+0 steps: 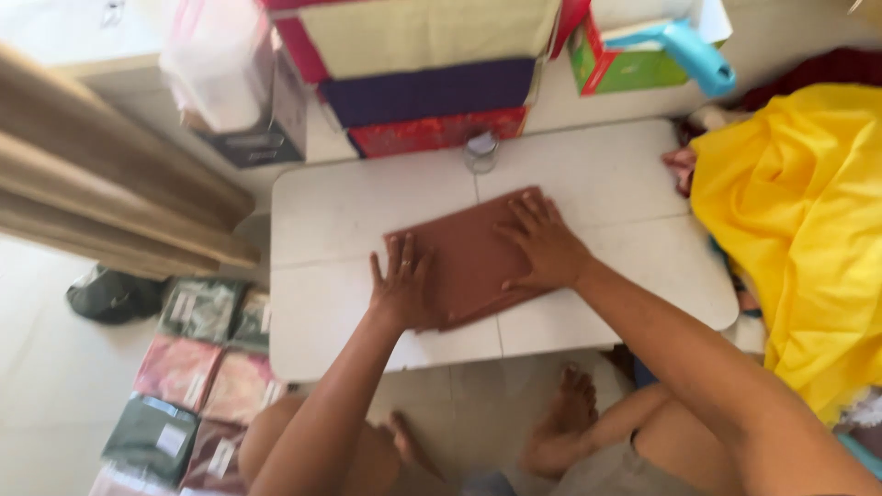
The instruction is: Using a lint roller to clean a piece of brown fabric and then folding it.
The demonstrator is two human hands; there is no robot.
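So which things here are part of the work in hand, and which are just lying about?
In hand:
- folded brown cloth, pressed flat under the left hand and right hand
- low white table bearing it

Lying about:
- small clear jar at the table's far edge
- yellow fabric
- bagged cloths on the floor
- stacked fabrics beyond the table
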